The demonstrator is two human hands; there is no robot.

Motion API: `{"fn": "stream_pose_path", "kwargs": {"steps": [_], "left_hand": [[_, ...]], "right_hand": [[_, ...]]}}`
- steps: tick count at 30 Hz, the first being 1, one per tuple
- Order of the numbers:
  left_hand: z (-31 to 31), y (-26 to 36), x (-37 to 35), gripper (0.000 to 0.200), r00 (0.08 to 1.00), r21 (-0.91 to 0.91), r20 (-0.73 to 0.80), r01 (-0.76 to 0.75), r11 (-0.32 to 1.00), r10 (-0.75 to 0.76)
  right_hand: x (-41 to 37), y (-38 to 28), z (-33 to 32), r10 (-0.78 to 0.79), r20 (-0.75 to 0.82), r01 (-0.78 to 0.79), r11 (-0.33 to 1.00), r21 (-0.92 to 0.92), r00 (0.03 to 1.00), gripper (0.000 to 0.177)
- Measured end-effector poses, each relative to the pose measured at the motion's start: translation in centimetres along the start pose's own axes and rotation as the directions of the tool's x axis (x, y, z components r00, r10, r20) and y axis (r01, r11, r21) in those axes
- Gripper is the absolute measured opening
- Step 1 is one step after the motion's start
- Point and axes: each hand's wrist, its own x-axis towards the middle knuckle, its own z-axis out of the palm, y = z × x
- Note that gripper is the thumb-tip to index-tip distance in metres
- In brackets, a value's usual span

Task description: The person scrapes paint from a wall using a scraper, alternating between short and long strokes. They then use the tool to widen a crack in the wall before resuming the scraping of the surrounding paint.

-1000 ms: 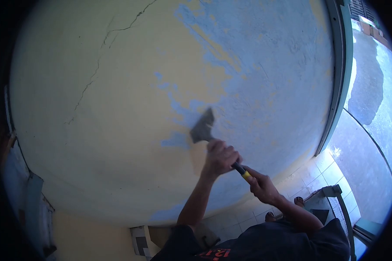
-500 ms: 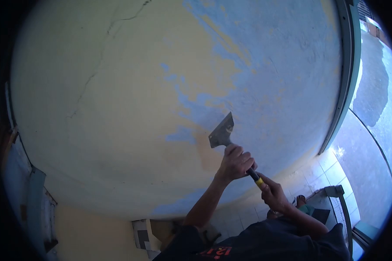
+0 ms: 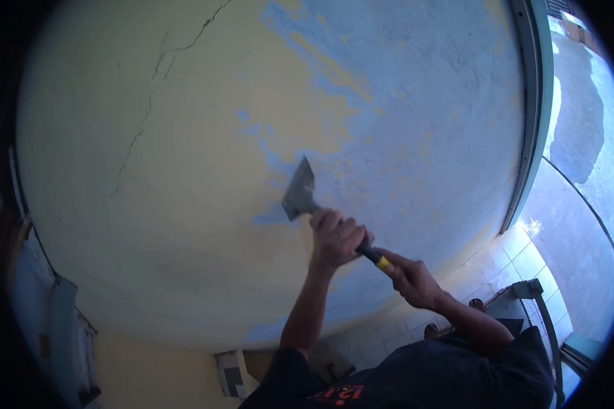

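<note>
A long-handled wall scraper (image 3: 300,189) with a broad grey metal blade is in both my hands, its blade against the wall (image 3: 184,252). Near the blade, my left hand (image 3: 337,238) is wrapped round the dark handle. My right hand (image 3: 416,283) grips the lower end, beside a yellow band (image 3: 384,264). Yellowish paint covers the wall's left side, and a patchy blue layer (image 3: 430,150) shows on the right. The blade lies along the border between the two colours. My fingers hide part of the handle.
A crack (image 3: 147,112) runs down the upper left of the wall. A green-grey door frame (image 3: 533,123) borders it on the right, with concrete ground (image 3: 573,225) beyond. Below are floor tiles (image 3: 512,255) and a dark metal-framed piece (image 3: 529,290) near my feet.
Both hands and the scraper have moved left and slightly up across the wall, from the blue area to the yellow border. The camera view has shifted a little. Both grips stay closed.
</note>
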Motion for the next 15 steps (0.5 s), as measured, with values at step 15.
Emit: {"fn": "stream_pose_path", "kwargs": {"steps": [15], "left_hand": [[3.0,1.8,-2.6,0.027,0.996,-0.117,0.085,-0.008,0.993,0.018]], "right_hand": [[-1.3,3.8,0.9,0.092,-0.059,-0.086,0.99,0.108,0.994,0.045]]}}
